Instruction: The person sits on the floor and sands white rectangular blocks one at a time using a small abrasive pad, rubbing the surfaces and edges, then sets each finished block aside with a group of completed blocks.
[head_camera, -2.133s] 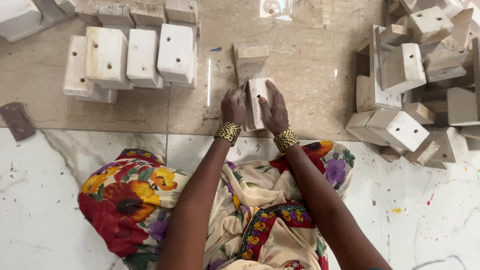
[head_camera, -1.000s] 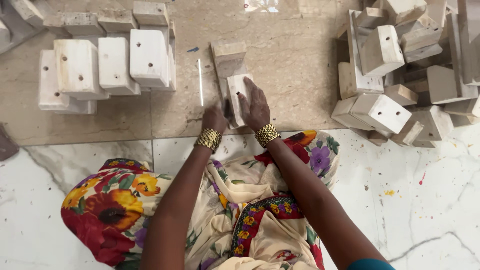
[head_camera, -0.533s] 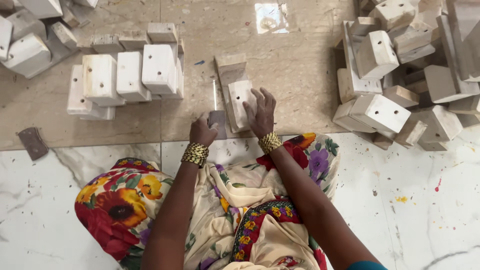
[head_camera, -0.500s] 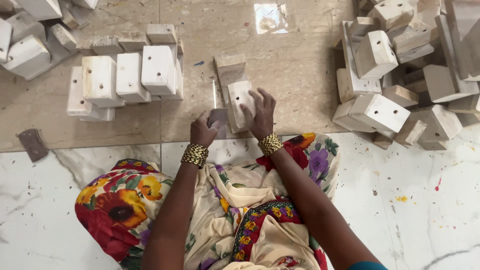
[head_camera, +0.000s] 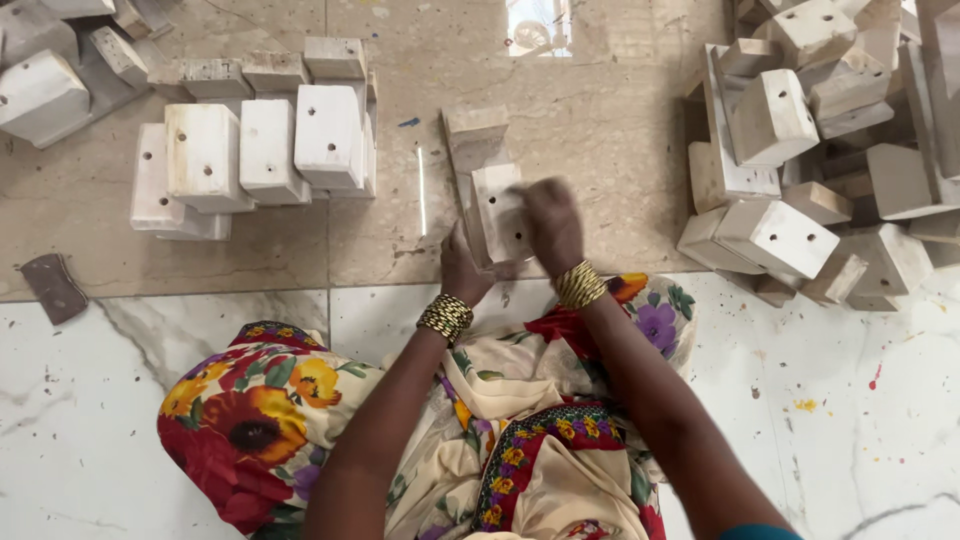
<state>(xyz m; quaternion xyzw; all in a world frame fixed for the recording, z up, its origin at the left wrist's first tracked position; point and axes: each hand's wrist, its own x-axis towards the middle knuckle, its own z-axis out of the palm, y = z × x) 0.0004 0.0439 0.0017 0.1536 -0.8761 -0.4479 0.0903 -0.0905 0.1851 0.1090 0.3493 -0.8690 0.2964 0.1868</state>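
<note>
I sit on the floor with a pale wooden block (head_camera: 497, 212) with small holes in front of my knees. My left hand (head_camera: 463, 268) grips its near left edge and steadies it. My right hand (head_camera: 551, 224) lies closed on the block's right side and is blurred; what it holds is hidden. The block rests against a longer wooden piece (head_camera: 472, 137) that lies flat just beyond it. Gold bangles circle both wrists.
A row of similar blocks (head_camera: 262, 140) stands at the upper left, with more blocks (head_camera: 45, 90) in the far corner. A loose heap of blocks (head_camera: 810, 150) fills the right side. A dark sanding pad (head_camera: 54, 287) lies at the left on the floor.
My right hand has shifted over the block's right face and closed into a blurred fist. The left hand moved slightly in against the block's lower edge. The view drew a little nearer.
</note>
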